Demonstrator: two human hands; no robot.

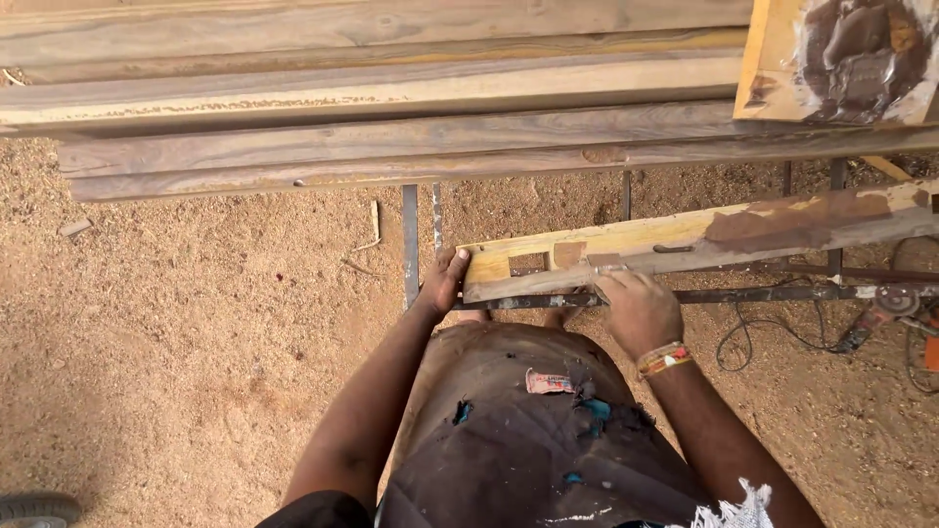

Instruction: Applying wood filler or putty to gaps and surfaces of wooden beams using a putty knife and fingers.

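Since everything below is placed relative to the yellow plank, we begin each line from it.

Plank: the yellow plank lies across a dark metal frame, its near end toward us and its far end running off to the right; patches of brown filler and a cut recess show on its face.

Left hand: our left hand wraps the plank's near end, thumb on top and fingers curled under the edge, so it is closed on the wood.

Right hand: our right hand sits at the plank's lower edge, fingers drawn together on a thin pale tool (we cannot tell what kind), tip touching the wood.

Wristband: a striped band sits on the right wrist, below the plank.

Timber stack: long grey-brown boards lie beyond the plank, well apart from both hands.

Power tool: a grinder-like tool and its black cable lie below the plank's far end.

Ground: sawdust-covered earth spreads left of the plank.

Risk, slip: we judge the tool could skid off the edge toward the left hand, since both hands lie along the same edge.

Risk, shift: the plank seems unclamped, so a hard push may slide it along the frame.

Risk, cable: the loose cable near the frame could catch a foot.
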